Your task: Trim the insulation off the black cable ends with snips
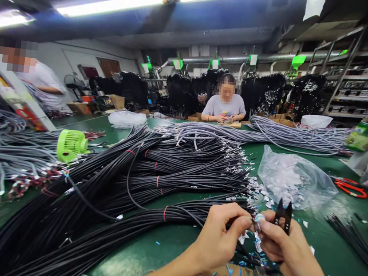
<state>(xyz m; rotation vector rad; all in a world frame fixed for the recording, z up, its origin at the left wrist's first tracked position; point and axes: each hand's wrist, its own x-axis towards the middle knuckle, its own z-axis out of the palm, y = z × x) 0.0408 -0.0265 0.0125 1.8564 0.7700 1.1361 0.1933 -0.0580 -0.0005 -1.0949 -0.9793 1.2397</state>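
Observation:
My left hand [220,236] is closed in a pinch on the end of a black cable, most of which its fingers hide. Facing it, my right hand [286,249] has black wire snips [283,217] tucked in its grip, the blades pointing up and apart. Its thumb and finger also pinch a small white and blue bit [259,218] at the cable end, close against my left fingertips. Beside my hands lie long bundles of black cables [174,217], tied with red bands, their stripped ends towards the right. White scraps and blue offcuts are scattered below and around my hands.
A clear plastic bag [295,178] of white scraps lies beyond my right hand, with red-handled scissors [350,187] to its right. Grey cables [291,135] and a green fan [71,145] are farther back. One person [225,105] sits opposite; another [43,80] is at left.

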